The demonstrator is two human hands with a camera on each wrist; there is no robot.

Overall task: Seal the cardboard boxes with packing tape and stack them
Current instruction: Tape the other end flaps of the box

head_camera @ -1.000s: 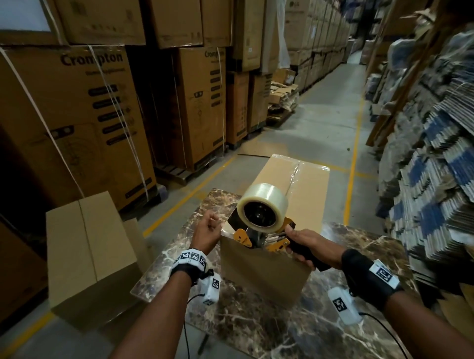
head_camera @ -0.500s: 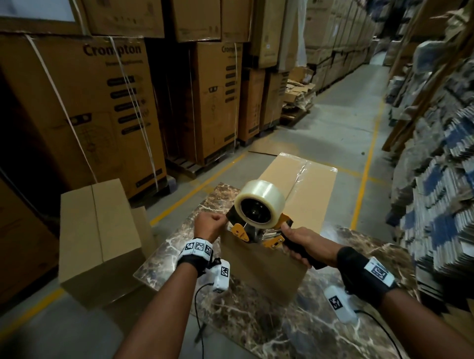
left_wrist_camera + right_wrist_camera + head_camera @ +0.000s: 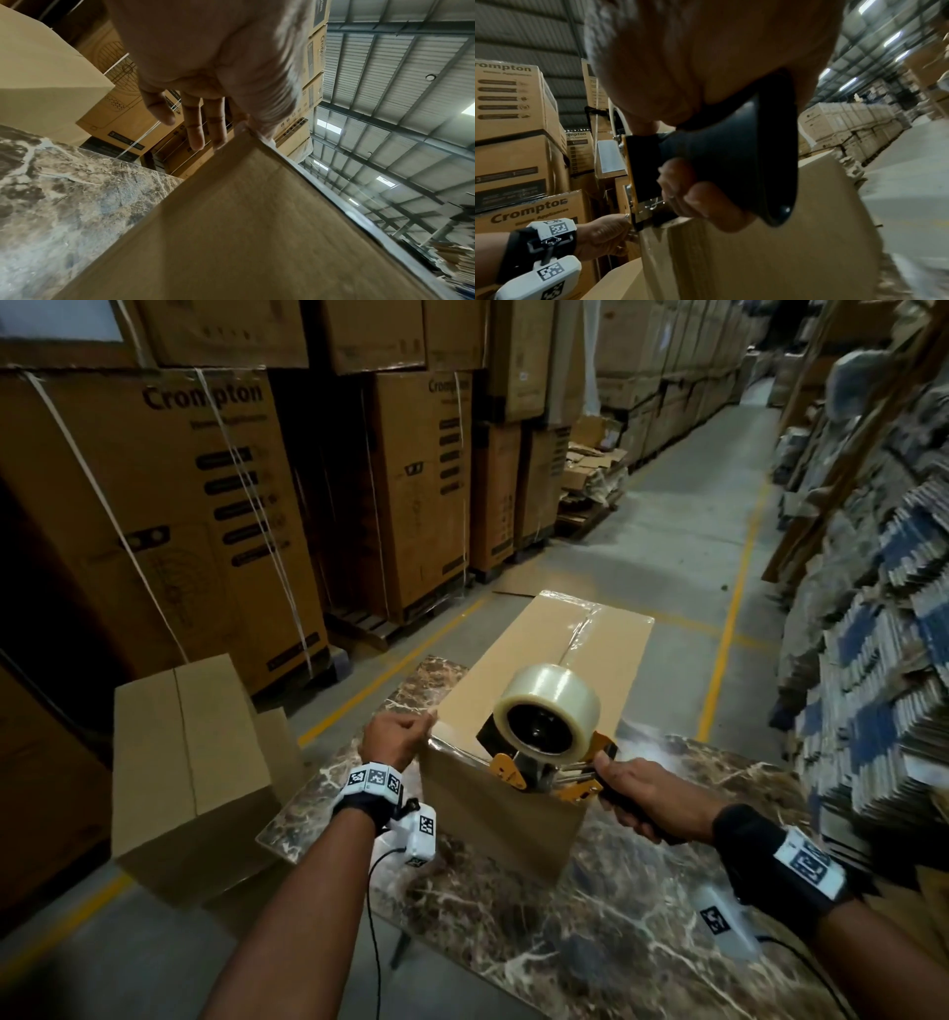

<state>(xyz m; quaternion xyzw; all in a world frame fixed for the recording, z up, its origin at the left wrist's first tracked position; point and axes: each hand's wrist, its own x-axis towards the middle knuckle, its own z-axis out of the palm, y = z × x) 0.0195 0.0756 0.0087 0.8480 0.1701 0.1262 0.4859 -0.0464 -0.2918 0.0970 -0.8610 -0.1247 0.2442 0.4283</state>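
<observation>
A long cardboard box (image 3: 518,660) lies on the marble table (image 3: 642,916), with clear tape along its top seam. My right hand (image 3: 642,796) grips the black handle (image 3: 731,162) of the orange tape dispenser (image 3: 547,711), which sits on the box's near top edge and carries a clear roll. My left hand (image 3: 398,739) is at the box's near-left top corner, thumb and index pinching the tape end there; its other fingers (image 3: 195,130) hang beside the box (image 3: 257,223). A shiny strip runs from that corner to the dispenser.
A second plain cardboard box (image 3: 179,762) stands left of the table. Tall stacks of printed cartons (image 3: 169,505) line the left side, and flattened cartons (image 3: 873,685) are piled on the right. A concrete aisle with yellow lines runs ahead.
The dispenser has moved right along the box's near edge, away from my left hand, which stays at the corner. A strip of tape now spans between them.
</observation>
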